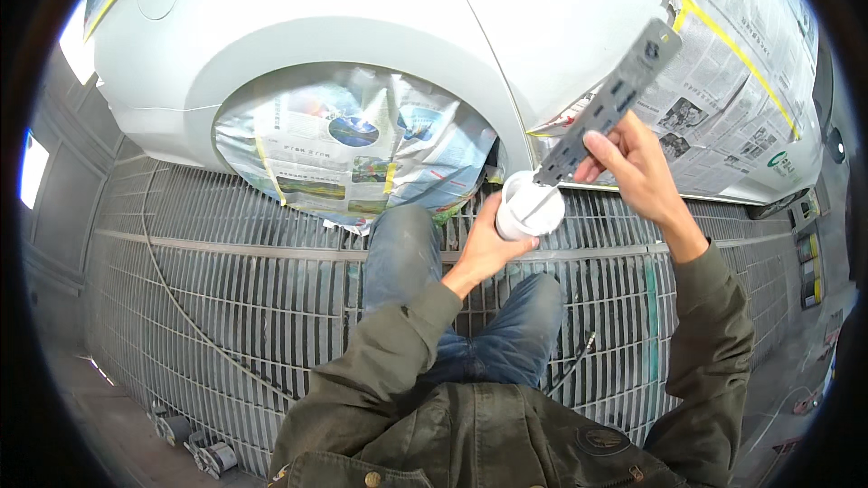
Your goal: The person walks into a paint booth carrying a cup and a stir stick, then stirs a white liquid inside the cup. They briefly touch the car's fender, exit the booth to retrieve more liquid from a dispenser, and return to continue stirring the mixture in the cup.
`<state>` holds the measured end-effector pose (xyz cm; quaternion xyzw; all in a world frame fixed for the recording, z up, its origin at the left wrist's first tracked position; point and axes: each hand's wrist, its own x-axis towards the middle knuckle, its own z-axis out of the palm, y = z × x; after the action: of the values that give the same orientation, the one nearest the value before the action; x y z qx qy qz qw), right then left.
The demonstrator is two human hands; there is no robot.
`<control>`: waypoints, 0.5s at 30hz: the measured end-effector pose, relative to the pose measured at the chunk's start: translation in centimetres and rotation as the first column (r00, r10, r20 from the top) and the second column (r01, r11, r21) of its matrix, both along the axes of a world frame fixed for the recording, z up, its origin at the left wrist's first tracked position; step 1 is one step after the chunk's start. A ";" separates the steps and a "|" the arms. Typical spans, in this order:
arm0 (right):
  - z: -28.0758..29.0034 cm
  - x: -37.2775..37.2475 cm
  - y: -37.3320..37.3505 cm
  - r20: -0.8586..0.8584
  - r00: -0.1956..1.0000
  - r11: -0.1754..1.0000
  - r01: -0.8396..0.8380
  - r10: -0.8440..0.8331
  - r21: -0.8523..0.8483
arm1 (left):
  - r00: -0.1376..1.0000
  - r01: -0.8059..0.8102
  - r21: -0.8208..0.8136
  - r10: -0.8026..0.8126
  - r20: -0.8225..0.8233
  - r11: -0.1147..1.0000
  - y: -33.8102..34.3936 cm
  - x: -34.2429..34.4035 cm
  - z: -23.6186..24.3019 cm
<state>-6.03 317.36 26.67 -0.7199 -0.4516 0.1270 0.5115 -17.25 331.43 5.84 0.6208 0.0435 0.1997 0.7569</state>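
My left hand is closed around a white cup, held upright in front of my knees with its mouth facing up. Its inside looks pale, and how full it is I cannot tell. A grey, flat mixing stick with dark slots is gripped by my right hand. The stick slants from upper right down to the cup, its lower end at the mouth. A thin pale strip runs from there into the cup, perhaps liquid or part of a stick.
Close ahead stands a white car body. Newspaper sheets cover its wheel, and taped newspaper covers the panel at right. Beneath me is a slatted metal grating; a thin hose crosses it at left. Metal rollers lie lower left.
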 end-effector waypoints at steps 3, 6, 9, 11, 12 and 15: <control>-2.0 -1.2 -1.7 0.181 0.983 0.963 0.011 0.039 -0.268 | 0.997 0.059 -0.004 -0.059 -0.058 0.998 -0.9 -1.2 -2.2; -4.4 -3.5 -2.8 0.107 0.986 0.936 -0.085 0.129 -0.341 | 0.990 0.105 -0.060 -0.110 -0.085 0.993 -1.5 -2.0 -3.3; -5.0 -4.9 -3.4 0.002 1.000 0.975 -0.018 0.019 -0.220 | 0.977 0.159 -0.070 -0.167 -0.129 0.985 -2.2 -2.5 -5.0; -5.6 -4.7 -3.9 0.053 0.998 0.983 0.045 -0.037 -0.176 | 0.978 0.168 -0.101 -0.179 -0.104 0.981 -2.5 -2.6 -5.8; -6.1 -4.5 -4.1 0.078 0.995 0.986 0.075 -0.063 -0.152 | 0.981 0.166 -0.130 -0.177 -0.078 0.978 -2.7 -2.5 -5.9; -7.5 -5.4 -5.1 0.226 0.974 0.946 0.044 0.032 -0.321 | 0.979 0.173 -0.168 -0.188 -0.076 0.970 -2.7 -2.4 -6.5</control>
<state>-11.44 312.24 19.15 -0.8053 -0.4780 0.1143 0.3315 -19.70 328.70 -0.64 0.5675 0.0372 0.0973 0.8168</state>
